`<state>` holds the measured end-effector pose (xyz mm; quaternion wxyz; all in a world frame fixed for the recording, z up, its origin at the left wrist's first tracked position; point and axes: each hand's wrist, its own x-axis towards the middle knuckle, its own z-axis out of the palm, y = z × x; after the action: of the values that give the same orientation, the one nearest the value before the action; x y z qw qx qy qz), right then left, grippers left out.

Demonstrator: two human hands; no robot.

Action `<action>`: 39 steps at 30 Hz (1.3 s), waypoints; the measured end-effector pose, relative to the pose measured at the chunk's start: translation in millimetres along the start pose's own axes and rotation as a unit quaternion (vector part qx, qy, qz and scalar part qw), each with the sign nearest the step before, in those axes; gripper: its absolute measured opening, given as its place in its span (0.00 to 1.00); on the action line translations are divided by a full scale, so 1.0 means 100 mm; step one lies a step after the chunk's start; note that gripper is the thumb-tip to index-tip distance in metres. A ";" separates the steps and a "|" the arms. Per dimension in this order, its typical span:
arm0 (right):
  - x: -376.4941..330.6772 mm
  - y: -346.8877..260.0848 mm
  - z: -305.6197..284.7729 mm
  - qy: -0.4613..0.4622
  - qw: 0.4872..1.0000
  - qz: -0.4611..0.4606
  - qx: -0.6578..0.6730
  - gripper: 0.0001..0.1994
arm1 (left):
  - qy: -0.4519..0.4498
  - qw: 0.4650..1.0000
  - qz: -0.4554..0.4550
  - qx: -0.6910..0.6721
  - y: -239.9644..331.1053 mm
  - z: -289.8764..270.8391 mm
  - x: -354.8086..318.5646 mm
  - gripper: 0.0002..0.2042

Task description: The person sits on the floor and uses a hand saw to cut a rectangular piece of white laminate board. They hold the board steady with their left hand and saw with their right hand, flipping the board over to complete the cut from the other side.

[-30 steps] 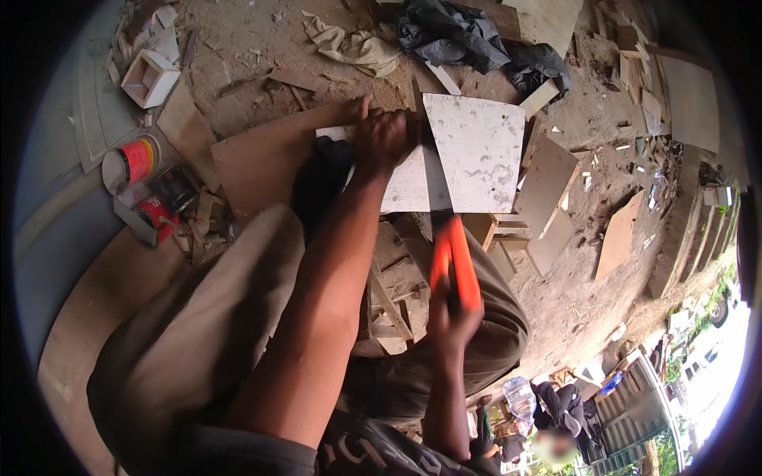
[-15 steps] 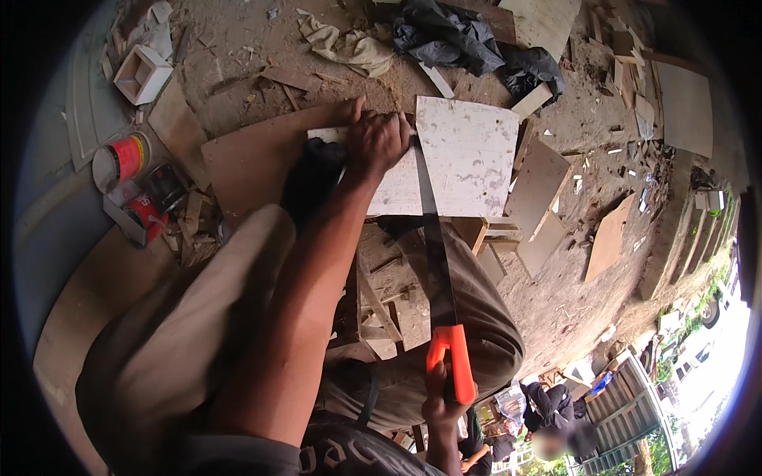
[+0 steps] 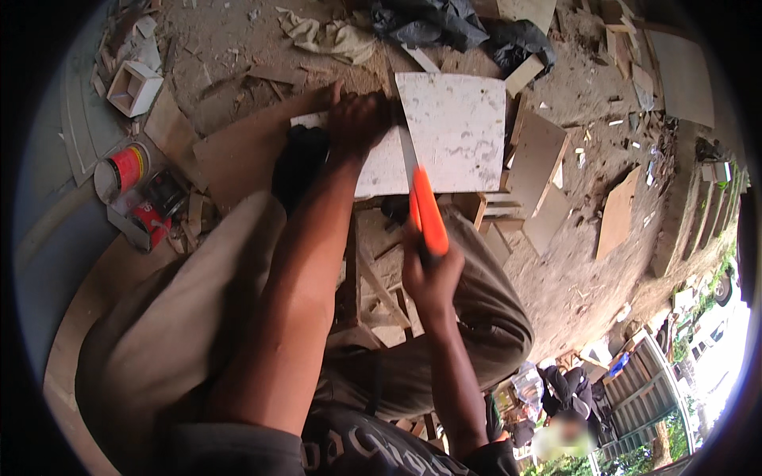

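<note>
A white, stained board (image 3: 459, 131) lies in front of me. A handsaw (image 3: 429, 213) with an orange handle crosses it, its blade in a cut running through the board from the far edge. My right hand (image 3: 432, 274) is wrapped round the saw's handle, just short of the board's near edge. At the far edge, left of the blade, my left hand (image 3: 359, 123) presses down with its fingers curled over the board; shadow hides the fingertips. Beside it a dark shoe (image 3: 300, 163) rests on the board's left part.
A brown sheet (image 3: 246, 155) lies to the left, under the white board's side. Paint cans (image 3: 127, 168), a small white box (image 3: 135, 89), black plastic (image 3: 432, 22) and cloth (image 3: 333, 36) are around. Wood offcuts (image 3: 540, 163) lie at right. Another person (image 3: 567, 393) is at lower right.
My right hand has pushed the saw forward, away from me, so the handle is now near the board's edge. My left hand keeps its place on the board. The view has shifted slightly.
</note>
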<state>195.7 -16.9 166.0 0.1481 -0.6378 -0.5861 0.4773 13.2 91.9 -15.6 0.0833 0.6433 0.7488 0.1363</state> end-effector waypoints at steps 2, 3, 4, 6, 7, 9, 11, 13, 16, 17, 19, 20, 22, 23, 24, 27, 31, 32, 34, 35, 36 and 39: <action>-0.73 -0.15 -0.30 0.004 0.999 0.034 0.003 0.18 | 0.086 0.996 -0.008 -0.032 -0.01 0.08 0.01 0.17; -1.04 -0.21 -0.42 0.010 0.999 0.045 0.002 0.19 | 0.070 0.996 -0.019 -0.046 0.09 0.02 0.06 0.16; -1.11 -0.25 -0.45 0.003 0.999 0.035 0.007 0.20 | 0.084 0.995 -0.023 -0.039 0.02 -0.02 0.04 0.16; -1.10 -0.31 -0.41 -0.002 0.999 0.036 0.017 0.20 | 0.102 0.994 -0.020 -0.042 -0.04 0.00 0.02 0.16; -0.98 -0.33 -0.34 -0.001 0.999 0.041 0.023 0.20 | 0.100 0.994 -0.009 -0.043 -0.03 -0.03 0.03 0.14; -0.22 -0.14 -0.01 0.042 0.999 -0.012 -0.025 0.13 | 0.087 0.994 0.017 -0.058 0.07 -0.03 0.03 0.10; 0.75 0.17 0.36 0.085 0.993 -0.084 0.009 0.07 | 0.078 0.994 0.070 -0.026 0.12 -0.06 0.09 0.07; 1.38 -0.17 0.34 0.112 0.993 -0.034 0.008 0.10 | 0.070 0.988 0.055 -0.128 0.14 0.01 0.04 0.06; 1.22 -0.07 0.35 0.102 0.994 -0.026 0.007 0.11 | 0.026 0.995 0.088 0.044 0.20 -0.03 0.04 0.15; 0.94 -0.07 0.36 0.088 0.994 -0.056 0.031 0.09 | -0.061 0.994 0.034 0.086 0.08 -0.10 0.02 0.16; 0.21 0.00 0.14 0.058 0.997 -0.047 0.027 0.11 | 0.022 1.000 -0.013 -0.014 -0.06 0.10 0.01 0.14; -0.23 -0.06 -0.05 0.041 0.999 -0.005 0.022 0.13 | 0.047 0.998 -0.023 -0.045 -0.05 0.10 -0.05 0.12; -0.97 -0.30 -0.39 0.019 0.997 0.077 0.023 0.18 | 0.072 0.995 -0.025 -0.059 0.04 0.07 -0.03 0.14; -1.19 -0.40 -0.50 0.014 0.995 0.098 0.026 0.21 | 0.088 0.994 -0.028 -0.062 0.06 0.05 0.01 0.15; -1.20 -0.40 -0.49 0.021 0.994 0.101 0.032 0.21 | 0.102 0.992 -0.025 -0.065 0.07 0.04 0.01 0.16; -0.75 -0.24 -0.30 0.032 0.998 0.042 0.024 0.18 | 0.107 0.993 -0.022 -0.052 -0.01 0.03 0.02 0.16; 0.88 -0.02 0.27 0.087 0.996 -0.015 0.000 0.09 | -0.006 1.000 -0.004 -0.027 0.13 0.04 0.06 0.10; 1.12 -0.18 0.32 0.097 0.995 0.021 -0.006 0.08 | 0.027 0.999 0.028 -0.033 0.16 0.03 0.04 0.11; 1.15 -0.18 0.37 0.095 0.995 0.018 0.000 0.08 | 0.097 0.991 0.083 -0.044 0.12 0.03 -0.02 0.15; 1.13 -0.14 0.35 0.098 0.995 0.019 0.002 0.09 | 0.092 0.991 0.063 -0.080 0.13 0.05 0.01 0.15; 0.96 -0.09 0.36 0.102 0.994 -0.032 0.006 0.08 | 0.069 0.995 0.036 -0.054 0.02 0.07 -0.03 0.13; -0.20 -0.04 0.03 0.081 0.996 0.027 0.017 0.11 | 0.070 0.996 0.007 -0.049 -0.04 0.13 -0.03 0.11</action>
<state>193.5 -35.2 176.3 0.1935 -0.6872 -0.5465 0.4378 13.8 89.2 -29.7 0.0606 0.6324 0.7409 0.2180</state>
